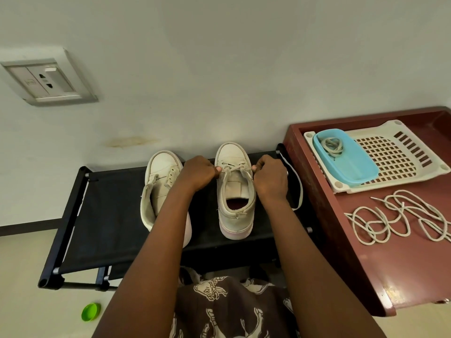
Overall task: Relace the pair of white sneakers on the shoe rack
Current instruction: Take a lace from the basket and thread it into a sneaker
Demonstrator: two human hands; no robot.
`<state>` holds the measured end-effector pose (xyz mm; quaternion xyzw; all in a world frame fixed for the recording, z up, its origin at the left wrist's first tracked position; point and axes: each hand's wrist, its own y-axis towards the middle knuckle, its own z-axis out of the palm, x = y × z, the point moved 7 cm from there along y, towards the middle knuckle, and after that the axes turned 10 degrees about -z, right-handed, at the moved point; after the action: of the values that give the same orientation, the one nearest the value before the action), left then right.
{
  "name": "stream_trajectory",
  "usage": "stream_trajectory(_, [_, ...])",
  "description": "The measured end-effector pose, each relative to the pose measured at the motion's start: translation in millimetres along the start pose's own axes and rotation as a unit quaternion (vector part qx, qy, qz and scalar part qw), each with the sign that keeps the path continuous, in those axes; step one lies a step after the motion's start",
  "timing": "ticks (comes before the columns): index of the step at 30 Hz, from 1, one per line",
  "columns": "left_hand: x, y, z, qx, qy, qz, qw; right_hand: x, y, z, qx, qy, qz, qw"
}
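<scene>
**Head view, looking down on a black shoe rack** set against a pale wall. Two white sneakers stand on its fabric top, toes toward the wall, side by side but apart; the left sneaker shows bare eyelets and is partly covered by the left forearm; the right sneaker stands upright between the two hands. A pale lace crosses the right sneaker's upper at the eyelets nearest the toe; the left hand pinches it at the shoe's left edge, fingers curled and thumb tip against the lace; the right hand pinches it at the shoe's right edge in like manner. A white flat band loops past the rack's right end, beside the right hand; whether it joins the lace cannot be told. Just right of the rack stands a maroon table; on it lies a white perforated tray, and on the tray a blue container holding a coiled lace; nearer the viewer, loose laces lie tangled on the table surface. A wall socket sits at upper left; a green cap lies on the floor at lower left.
</scene>
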<state>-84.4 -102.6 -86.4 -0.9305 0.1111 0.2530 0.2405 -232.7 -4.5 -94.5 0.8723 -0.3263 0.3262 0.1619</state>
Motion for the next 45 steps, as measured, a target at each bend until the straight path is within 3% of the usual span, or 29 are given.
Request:
stream_trajectory(7, [-4.5, -2.3, -5.6, -0.019, 0.002, 0.006, 1.000, 11.0, 1.4, -2.8, 0.019, -0.041, -0.024, 0.999])
stream_trajectory(10, [-7.5, -1.8, -12.0, -0.065, -0.013, 0.028, 0.997, 6.0, -3.5, -8.3, 0.031, -0.046, 0.042, 0.998])
stream_trajectory(13, [-18.5, -5.6, -13.8, -0.073, -0.029, 0.076, 0.994, -2.9, -10.5, -1.6, 0.136, -0.045, 0.106, 0.984])
stream_trajectory(15, [-22.8, -6.9, -9.9, -0.060, -0.037, 0.090, 0.993, -5.2, -12.0, 4.0, 0.170, 0.001, 0.126, 0.977])
stream_trajectory(18, [-20.8, -3.7, -2.6, -0.045, -0.042, 0.078, 0.995, -6.2, -11.5, 9.0, 0.124, 0.159, 0.178, 0.963])
stream_trajectory(20, [-19.0, -2.0, -2.4, -0.044, -0.047, 0.071, 0.995, -7.6, -15.3, 14.7, 0.070, 0.288, 0.239, 0.925])
stream_trajectory(24, [-20.6, -3.4, -4.7, -0.049, -0.048, 0.073, 0.995, -7.9, -28.5, 27.5, 0.004, 0.517, 0.348, 0.782])
stream_trajectory(26, [-22.7, -4.9, -5.9, -0.056, -0.048, 0.077, 0.994, -5.7, -29.4, 25.9, -0.016, 0.552, 0.354, 0.755])
stream_trajectory(30, [-28.7, -6.8, -13.7, -0.075, -0.069, 0.078, 0.992, 5.3, -21.8, 9.8, -0.049, 0.559, 0.284, 0.778])
stream_trajectory(34, [-34.6, -10.4, -25.5, -0.090, -0.089, 0.088, 0.988, 19.3, -10.9, -9.2, -0.027, 0.564, 0.227, 0.794])
stream_trajectory(40, [-58.1, -23.1, -32.2, -0.078, -0.127, 0.135, 0.980, 36.4, 4.5, -45.9, -0.065, 0.511, 0.108, 0.850])
stream_trajectory(45, [-82.0, -36.4, -27.2, -0.040, -0.279, 0.177, 0.943, 59.2, 8.0, -68.2, -0.067, 0.509, 0.035, 0.858])
